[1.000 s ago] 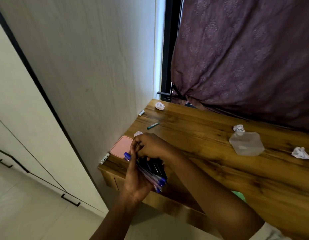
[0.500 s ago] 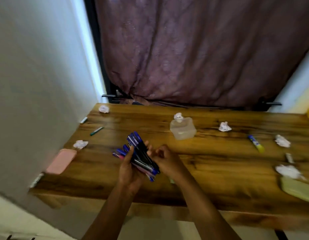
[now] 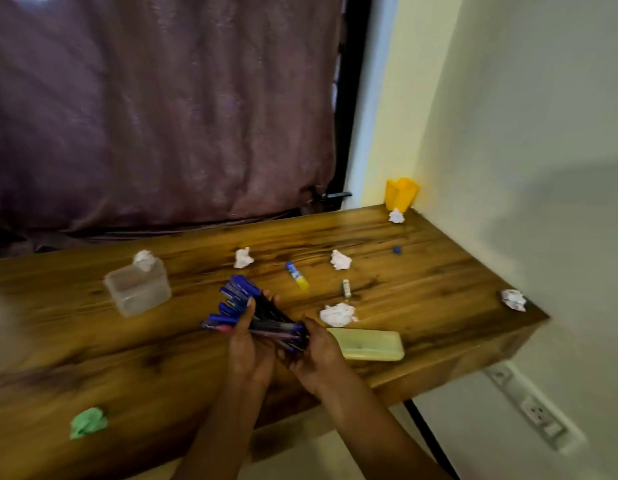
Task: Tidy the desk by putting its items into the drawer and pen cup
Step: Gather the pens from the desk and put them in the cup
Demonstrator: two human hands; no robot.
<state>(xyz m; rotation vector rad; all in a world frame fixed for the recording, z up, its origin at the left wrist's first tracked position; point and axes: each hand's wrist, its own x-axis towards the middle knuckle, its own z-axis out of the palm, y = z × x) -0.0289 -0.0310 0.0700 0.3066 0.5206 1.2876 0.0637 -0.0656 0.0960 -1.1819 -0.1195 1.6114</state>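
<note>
- Pens (image 3: pixel 247 306), a blue-capped bundle, over the desk's (image 3: pixel 439 306) front edge: left hand (image 3: pixel 250 351) grip clamped round them, right hand (image 3: pixel 318 358) grip closed on their lower ends.
- Pale pencil case (image 3: pixel 369 344) just beside the right hand.
- Yellow pen cup (image 3: pixel 401 194) in the far right corner, well apart.

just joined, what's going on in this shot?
A person grips a bundle of blue pens with the left hand and right hand above the desk. The yellow pen cup stands in the far right corner, away from the pens. A glue stick, clear box, pale case and crumpled paper lie on the desk.
</note>
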